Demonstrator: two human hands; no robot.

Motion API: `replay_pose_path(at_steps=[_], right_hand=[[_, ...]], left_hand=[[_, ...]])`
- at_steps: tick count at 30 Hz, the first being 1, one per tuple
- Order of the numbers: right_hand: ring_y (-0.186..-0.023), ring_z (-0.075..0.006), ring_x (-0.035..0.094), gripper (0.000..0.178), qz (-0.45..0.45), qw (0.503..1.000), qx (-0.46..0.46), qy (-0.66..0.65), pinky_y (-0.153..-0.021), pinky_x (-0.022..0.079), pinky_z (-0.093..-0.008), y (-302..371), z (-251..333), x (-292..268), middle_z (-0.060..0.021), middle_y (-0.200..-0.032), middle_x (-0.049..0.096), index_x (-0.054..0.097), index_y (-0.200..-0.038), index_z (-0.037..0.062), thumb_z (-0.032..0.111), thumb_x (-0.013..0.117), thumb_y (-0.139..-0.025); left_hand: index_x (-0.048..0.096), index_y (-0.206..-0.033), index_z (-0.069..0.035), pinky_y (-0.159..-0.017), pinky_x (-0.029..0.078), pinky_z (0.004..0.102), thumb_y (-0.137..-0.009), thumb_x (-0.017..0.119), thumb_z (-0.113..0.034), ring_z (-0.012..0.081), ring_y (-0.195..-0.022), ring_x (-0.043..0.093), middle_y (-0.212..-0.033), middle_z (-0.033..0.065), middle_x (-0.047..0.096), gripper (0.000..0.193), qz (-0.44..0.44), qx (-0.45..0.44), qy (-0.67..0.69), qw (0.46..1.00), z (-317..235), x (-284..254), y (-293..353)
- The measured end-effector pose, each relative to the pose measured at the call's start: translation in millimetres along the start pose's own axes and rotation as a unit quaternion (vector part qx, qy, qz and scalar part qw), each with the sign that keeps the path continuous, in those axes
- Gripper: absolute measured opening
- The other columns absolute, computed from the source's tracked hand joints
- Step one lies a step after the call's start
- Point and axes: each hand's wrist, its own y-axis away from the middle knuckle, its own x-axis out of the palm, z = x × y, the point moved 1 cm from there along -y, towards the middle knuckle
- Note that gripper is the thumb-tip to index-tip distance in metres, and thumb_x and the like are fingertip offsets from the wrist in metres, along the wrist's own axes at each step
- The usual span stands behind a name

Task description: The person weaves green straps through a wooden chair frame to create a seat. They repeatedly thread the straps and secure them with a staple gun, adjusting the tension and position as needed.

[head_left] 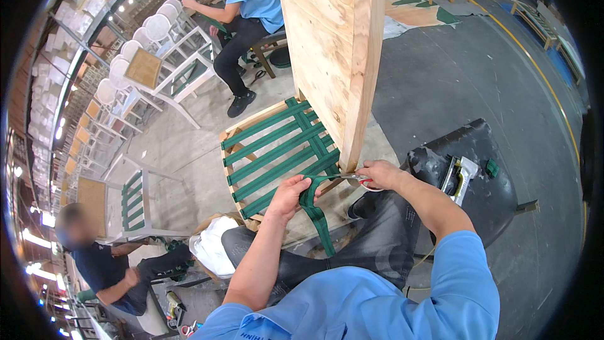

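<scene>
My left hand [290,196] is closed on a loose green webbing strap [319,221], whose free end hangs down over my lap. Fingers of my right hand [381,175] grip a pair of scissors [365,181] with red and white handles. The scissor blades point left and meet the strap near the corner of a wooden chair frame; whether they are closed through it is too small to tell. Green webbing strips [274,157] stretch across the chair's seat, with others crossing them beside the tall plywood back [324,44].
To my right, a black padded stool [484,204] carries a staple gun [462,179] and a green webbing scrap [492,168]. A white bag [215,245] stands left of my knee. Co-workers sit at far left [251,0] and near left [113,277]. Rows of chairs [170,75] line the left.
</scene>
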Motion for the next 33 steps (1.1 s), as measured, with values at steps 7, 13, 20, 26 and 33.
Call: replay_pose_path(at_steps=[7, 13, 20, 26, 33], right_hand=[[-0.098, -0.0363, 0.068, 0.034, 0.016, 1.000, -0.018, -0.013, -0.085, 0.056, -0.0491, -8.0, 5.2, 0.3, -0.0126, -0.106, 0.062, 0.064, -0.120, 0.0180, 0.030, 0.070, -0.088], [-0.095, -0.0356, 0.069, 0.044, -0.005, 1.000, -0.012, 0.013, -0.083, 0.058, -0.0470, -16.0, 10.0, 16.4, -0.0118, -0.110, 0.063, 0.062, -0.127, 0.0186, 0.031, 0.073, -0.086], [-0.096, -0.0366, 0.069, 0.037, 0.005, 1.000, 0.004, 0.000, -0.083, 0.057, -0.0488, -15.3, 23.2, 21.8, -0.0134, -0.110, 0.063, 0.060, -0.121, 0.0163, 0.033, 0.069, -0.090], [-0.096, -0.0366, 0.069, 0.038, 0.053, 0.998, 0.019, 0.005, -0.082, 0.056, -0.0495, -22.2, 47.7, 10.3, -0.0126, -0.104, 0.062, 0.061, -0.122, 0.0168, 0.034, 0.070, -0.090], [-0.086, -0.0344, 0.068, 0.044, -0.105, 0.989, 0.006, -0.107, -0.074, 0.057, -0.0463, 53.7, 94.1, -46.2, -0.0101, -0.098, 0.061, 0.064, -0.127, 0.0180, 0.033, 0.073, -0.087]], left_hand=[[0.060, -0.110, 0.001, -0.066, 0.060, 0.0319, -0.104, 0.060, -0.016, 0.0219, -0.072, 0.071, -0.088, 0.0151, 0.073, 0.018, -0.024, 0.004, 0.016, 1.000, -3.7, -4.5, 1.8], [0.060, -0.106, -0.001, -0.068, 0.061, 0.0331, -0.103, 0.061, -0.015, 0.0216, -0.073, 0.070, -0.087, 0.0130, 0.071, 0.015, 0.008, -0.005, 0.013, 1.000, -5.7, 8.4, -5.1], [0.060, -0.106, -0.002, -0.069, 0.061, 0.0333, -0.104, 0.059, -0.016, 0.0222, -0.074, 0.071, -0.089, 0.0145, 0.072, 0.014, 0.010, -0.005, 0.036, 0.999, -1.7, 0.0, 0.1], [0.062, -0.115, -0.002, -0.076, 0.061, 0.0343, -0.104, 0.059, -0.015, 0.0226, -0.081, 0.072, -0.096, 0.0148, 0.073, 0.018, 0.035, 0.010, 0.068, 0.997, 5.4, -6.8, 7.4], [0.070, -0.111, 0.001, -0.097, 0.053, 0.0361, -0.095, 0.071, -0.025, 0.0272, -0.107, 0.069, -0.113, 0.0131, 0.074, 0.031, -0.100, 0.102, -0.401, 0.905, 26.7, -110.3, 22.2]])
